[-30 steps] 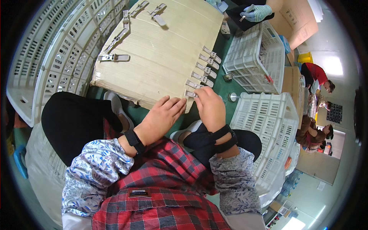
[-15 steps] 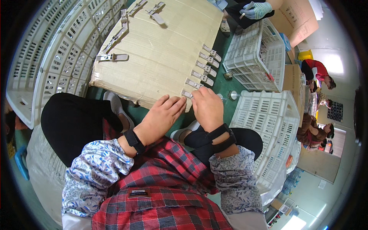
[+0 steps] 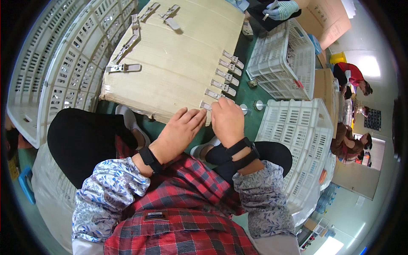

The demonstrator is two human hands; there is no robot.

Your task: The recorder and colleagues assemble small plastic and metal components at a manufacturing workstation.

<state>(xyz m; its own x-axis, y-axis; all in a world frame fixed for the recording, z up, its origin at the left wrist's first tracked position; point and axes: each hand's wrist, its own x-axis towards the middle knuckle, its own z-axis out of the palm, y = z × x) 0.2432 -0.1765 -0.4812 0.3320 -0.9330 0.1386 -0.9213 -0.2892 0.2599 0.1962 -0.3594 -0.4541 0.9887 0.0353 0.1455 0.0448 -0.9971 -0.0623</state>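
Note:
At the near right corner of a cardboard sheet [image 3: 182, 68], my right hand [image 3: 228, 121] is closed over the nearest small grey-beige hinged clip [image 3: 205, 104]. Its fingers hide the clip's right end, while the left end pokes out. My left hand [image 3: 179, 129] lies palm down beside it, fingers stretched out and slightly apart, tips close to the clip at the cardboard's near edge; its thumb is hidden. Several similar clips [image 3: 226, 80] form a row up the right edge. More clips [image 3: 123, 68] are scattered along the left side and far end of the sheet.
White plastic crates stand at the left [image 3: 78, 63], the far right [image 3: 276, 63] and the near right [image 3: 297, 136]. Round metal feet [image 3: 258, 105] rest on the green floor. A co-worker's striped-gloved hand [image 3: 282, 10] holds a small piece at the far right. Other people sit further off.
Both hands stay at the same clip, with only slight finger shifts. The view has moved a little. The co-worker's gloved hand has shifted slightly left.

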